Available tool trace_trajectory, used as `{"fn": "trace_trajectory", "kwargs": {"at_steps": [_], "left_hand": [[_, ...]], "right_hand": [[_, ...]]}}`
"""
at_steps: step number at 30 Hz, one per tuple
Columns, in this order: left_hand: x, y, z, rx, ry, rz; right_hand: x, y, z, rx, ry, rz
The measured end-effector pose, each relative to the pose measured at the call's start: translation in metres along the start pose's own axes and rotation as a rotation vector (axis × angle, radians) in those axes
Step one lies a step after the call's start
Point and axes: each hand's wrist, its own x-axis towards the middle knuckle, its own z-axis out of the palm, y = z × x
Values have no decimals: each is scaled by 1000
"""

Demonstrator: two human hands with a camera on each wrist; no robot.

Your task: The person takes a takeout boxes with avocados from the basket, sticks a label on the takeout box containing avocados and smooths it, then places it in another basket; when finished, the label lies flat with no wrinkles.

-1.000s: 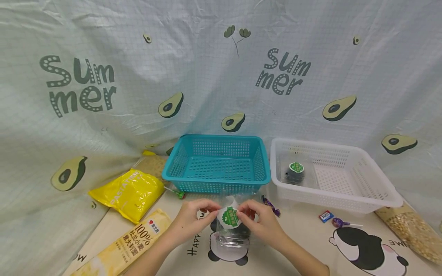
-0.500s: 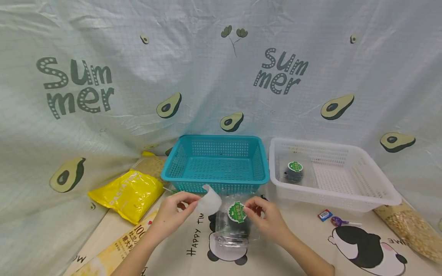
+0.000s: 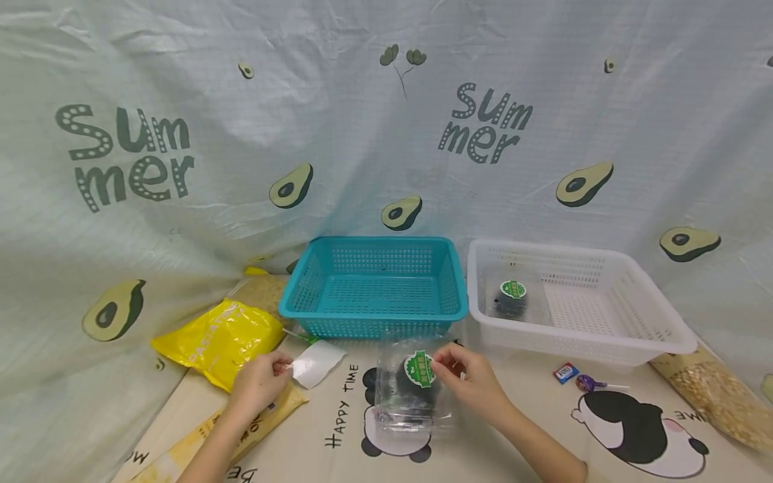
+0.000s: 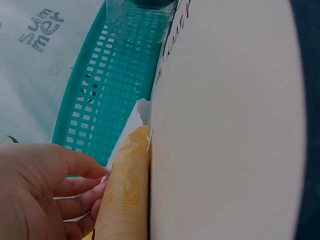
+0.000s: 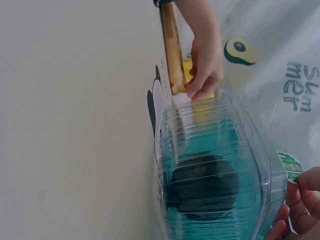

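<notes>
My left hand (image 3: pixel 261 381) pinches the edge of a white backing paper (image 3: pixel 318 362), low over the table by the yellow pasta packet (image 3: pixel 274 416). In the left wrist view the thumb and fingertips meet at the paper (image 4: pixel 131 127). My right hand (image 3: pixel 471 381) pinches the right edge of a round green-and-white sticker (image 3: pixel 418 369) at the top of a clear plastic box (image 3: pixel 410 421). Through the ribbed wall of this box (image 5: pixel 260 150) a dark round thing (image 5: pixel 205 187) shows in the right wrist view. Whether the sticker touches the lid, I cannot tell.
Behind the box stands a turquoise basket (image 3: pixel 374 325). A white basket (image 3: pixel 580 342) to its right holds another clear box with a green sticker (image 3: pixel 513 290). A yellow bag (image 3: pixel 223 342) lies left; a small blue-red packet (image 3: pixel 565 373), purple lollipop (image 3: pixel 586 383) and grain bag (image 3: pixel 718 399) lie right.
The white backing paper has come away from the sticker. My left hand has carried it left and down, while the right hand has kept the sticker over the box.
</notes>
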Motion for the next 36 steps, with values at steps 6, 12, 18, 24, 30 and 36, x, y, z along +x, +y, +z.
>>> {"fn": "trace_trajectory", "kwargs": {"at_steps": [6, 12, 18, 24, 30, 36], "left_hand": [[-1, 8, -2, 173, 25, 48], [-4, 52, 0, 112, 41, 155], [-6, 105, 20, -182, -92, 362], [-9, 130, 39, -307, -164, 419], [-9, 136, 48, -345, -142, 378], [-10, 138, 55, -281, -136, 354]], "right_hand": [[2, 1, -1, -2, -3, 30], [8, -1, -2, 2, -7, 64], [13, -4, -2, -2, -13, 74], [14, -1, 1, -15, -18, 89], [16, 30, 6, -57, -10, 62], [14, 41, 10, -190, 56, -50]]}}
